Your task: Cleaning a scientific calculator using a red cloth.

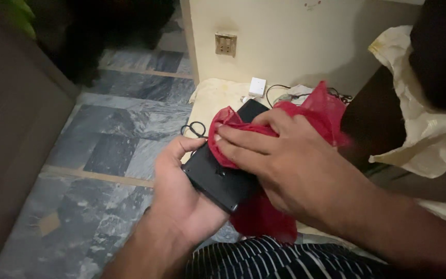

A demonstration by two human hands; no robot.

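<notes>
Fingers of the left hand [181, 191] wrap under a flat black rectangular device [223, 173], gripping it tight above the lap. The right hand [280, 160] presses a red mesh cloth [316, 116] flat onto its top face, fingers together. A white plug adapter [257, 86] sits behind on the cream surface [210, 101].

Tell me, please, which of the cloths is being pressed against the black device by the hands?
The red mesh cloth, under the right hand on the black device; the cream cloth lies untouched at right.

left hand [181, 191] cradling black device [223, 178] — right hand [285, 160] pressing red cloth [285, 124]
</notes>
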